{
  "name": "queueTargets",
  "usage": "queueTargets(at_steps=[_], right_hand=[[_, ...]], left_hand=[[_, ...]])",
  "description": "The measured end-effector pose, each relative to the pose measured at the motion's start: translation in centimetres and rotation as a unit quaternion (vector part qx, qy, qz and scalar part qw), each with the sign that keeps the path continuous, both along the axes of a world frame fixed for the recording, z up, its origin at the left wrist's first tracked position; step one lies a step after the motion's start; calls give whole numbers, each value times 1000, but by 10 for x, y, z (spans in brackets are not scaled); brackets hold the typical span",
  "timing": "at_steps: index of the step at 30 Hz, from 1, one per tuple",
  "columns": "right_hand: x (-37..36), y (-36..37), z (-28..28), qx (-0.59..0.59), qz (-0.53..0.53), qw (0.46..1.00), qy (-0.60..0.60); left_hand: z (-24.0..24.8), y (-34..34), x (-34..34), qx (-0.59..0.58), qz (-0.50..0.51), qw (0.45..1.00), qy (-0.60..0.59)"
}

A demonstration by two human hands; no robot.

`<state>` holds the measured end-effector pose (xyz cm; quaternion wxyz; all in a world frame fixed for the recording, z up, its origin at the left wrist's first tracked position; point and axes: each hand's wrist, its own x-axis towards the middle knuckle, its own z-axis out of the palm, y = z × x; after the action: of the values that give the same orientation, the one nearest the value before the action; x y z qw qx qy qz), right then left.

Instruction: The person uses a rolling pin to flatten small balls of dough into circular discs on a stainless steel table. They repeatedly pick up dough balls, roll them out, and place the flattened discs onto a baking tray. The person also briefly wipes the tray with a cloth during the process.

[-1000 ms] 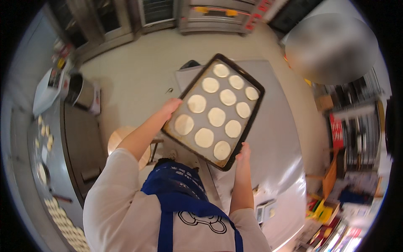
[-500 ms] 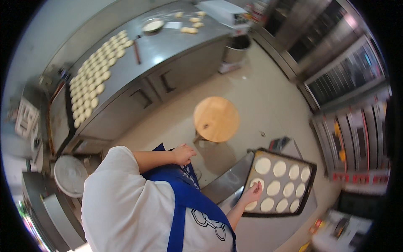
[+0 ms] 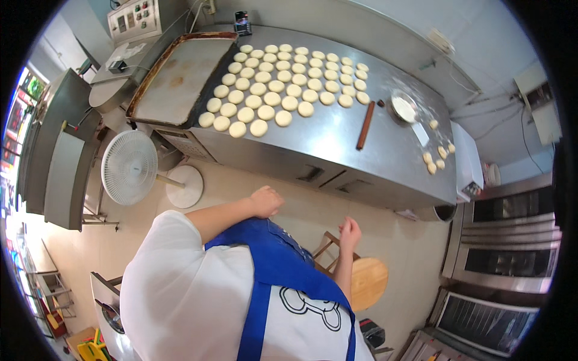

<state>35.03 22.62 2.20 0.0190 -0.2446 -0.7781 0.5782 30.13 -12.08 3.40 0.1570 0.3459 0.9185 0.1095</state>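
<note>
My left hand [image 3: 267,201] is in front of my blue apron, fingers curled in, with nothing seen in it. Farther right, above a wooden stool [image 3: 368,283], my right hand [image 3: 349,233] is raised with its fingers bent together; it too shows nothing held. Neither hand touches anything. Beyond them, flat round pieces of pale dough [image 3: 272,98] lie in rows on the steel worktable [image 3: 322,141]. A brown rolling pin [image 3: 365,125] lies to their right, near a bowl of white flour [image 3: 404,108], a white scraper-like sheet [image 3: 420,134] and several small dough lumps [image 3: 433,161].
A large baking tray [image 3: 183,78] with browned edges sits at the worktable's left end. A white fan [image 3: 129,167] stands on the floor at left. A metal bin [image 3: 436,213] is by the table's right end. Steel ovens [image 3: 509,240] line the right side.
My view has swung left toward the worktable. My right hand has left the dough rounds on the dark-rimmed tray, which is out of sight now. My left hand stays before the apron, fingers more curled.
</note>
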Motion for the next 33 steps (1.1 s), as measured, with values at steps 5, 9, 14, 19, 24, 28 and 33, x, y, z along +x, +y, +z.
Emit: queueTargets(at_steps=[5,9,14,19,24,28,33], right_hand=[[-151,-102,26,311,301,877,207],[-248,-80,19,419,289,816,273],[-337,-22,-21,397,225,888,54],[-365,7,-49,260,329,907,23],[-386,2,38,90,663,738,-90],[-477,4,46,162,548,815,-98],[-555,-34,-1,286,396,872,-35]], left_hand=[[-5,-84,-34,-21,126,988,-85],[1,-67,-62,-24,194,971,-138],[4,3,-102,118,358,922,-88],[16,106,-176,230,448,863,-37],[-3,177,-249,198,375,905,26],[-12,199,-287,153,393,906,-24],[-30,173,-285,171,342,923,33]])
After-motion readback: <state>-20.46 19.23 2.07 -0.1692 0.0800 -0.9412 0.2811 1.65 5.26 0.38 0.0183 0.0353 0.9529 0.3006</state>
